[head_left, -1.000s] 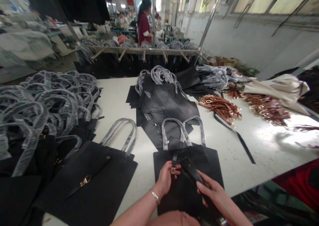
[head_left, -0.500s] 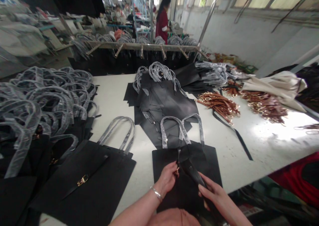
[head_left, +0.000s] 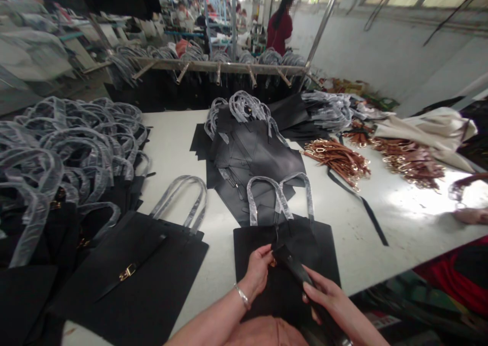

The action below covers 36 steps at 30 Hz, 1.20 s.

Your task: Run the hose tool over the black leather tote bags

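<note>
My left hand (head_left: 260, 268) is closed, thumb and fingers pinching the short black strap with a gold buckle (head_left: 273, 261) on a black tote bag (head_left: 318, 234). Wrapped in my right hand (head_left: 324, 292) is a long, dark, glossy implement (head_left: 299, 272); its exact kind cannot be made out. The implement's far end lies against the strap, close to my left fingertips. Plastic-wrapped handles (head_left: 265, 185) of this bag stand up at its far side. Left of it lies another black tote bag (head_left: 141, 269), its strap fastened through a gold buckle (head_left: 127, 272).
Black bags with plastic-wrapped handles (head_left: 87, 147) are heaped at the left. More black bags (head_left: 255, 147) lie mid-table. Brown straps with gold clasps (head_left: 339, 160) and a black strip (head_left: 371, 216) lie right. Another person's hand (head_left: 470, 214) rests at the right edge. Behind runs a metal rack (head_left: 229, 67).
My left fingers have shifted slightly at the buckle, nearer the implement's tip. A co-worker's hand has appeared at the right edge. The person in red in the background has moved right.
</note>
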Each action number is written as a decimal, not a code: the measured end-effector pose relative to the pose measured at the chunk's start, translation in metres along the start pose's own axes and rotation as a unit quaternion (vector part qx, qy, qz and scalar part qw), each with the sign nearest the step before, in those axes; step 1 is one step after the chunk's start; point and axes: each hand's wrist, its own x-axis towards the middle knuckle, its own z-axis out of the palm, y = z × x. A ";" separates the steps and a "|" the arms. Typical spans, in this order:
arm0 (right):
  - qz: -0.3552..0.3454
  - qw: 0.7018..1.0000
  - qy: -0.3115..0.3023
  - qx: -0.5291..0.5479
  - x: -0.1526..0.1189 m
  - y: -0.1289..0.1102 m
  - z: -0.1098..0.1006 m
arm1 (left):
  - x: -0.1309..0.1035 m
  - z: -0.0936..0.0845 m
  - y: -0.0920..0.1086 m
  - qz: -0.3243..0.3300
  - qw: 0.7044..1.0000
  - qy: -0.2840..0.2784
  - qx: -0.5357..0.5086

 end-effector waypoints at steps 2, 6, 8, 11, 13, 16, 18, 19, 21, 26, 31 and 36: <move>-0.005 1.000 0.006 0.006 0.003 -0.002 0.000 | -0.001 0.000 -0.001 -0.009 1.000 0.006 0.010; -0.034 0.997 0.064 0.012 0.005 -0.012 -0.003 | -0.003 0.001 -0.003 -0.020 0.999 0.037 0.025; -0.029 0.997 0.069 0.013 0.000 -0.015 -0.007 | -0.003 0.002 -0.003 -0.017 0.999 0.044 0.027; -0.005 0.999 0.033 0.014 -0.008 -0.012 -0.010 | -0.004 0.003 0.000 -0.007 0.999 0.041 0.031; 0.007 1.000 0.008 0.010 -0.008 -0.009 -0.007 | -0.005 0.004 0.002 -0.001 0.999 0.026 0.048; -0.003 1.000 0.027 0.007 -0.002 -0.011 -0.001 | -0.008 0.005 0.006 -0.007 0.997 0.009 0.075; -0.021 0.998 0.053 0.011 0.001 -0.015 0.001 | -0.009 0.004 0.007 -0.023 0.997 0.008 0.068; -0.025 0.998 0.058 0.014 0.001 -0.017 0.000 | -0.010 0.003 0.008 -0.031 0.998 0.010 0.059; -0.019 0.999 0.045 0.016 -0.002 -0.018 -0.002 | -0.010 0.001 0.009 -0.033 0.998 0.010 0.053; -0.009 0.999 0.038 0.002 -0.006 -0.012 -0.004 | -0.008 -0.006 0.014 0.000 0.995 0.004 0.095; -0.014 0.999 0.036 0.010 -0.003 -0.009 -0.006 | -0.007 -0.009 0.016 -0.082 0.997 0.007 0.012; 0.001 1.000 -0.003 0.021 -0.008 -0.007 -0.009 | -0.006 -0.012 0.010 -0.132 0.991 -0.019 -0.007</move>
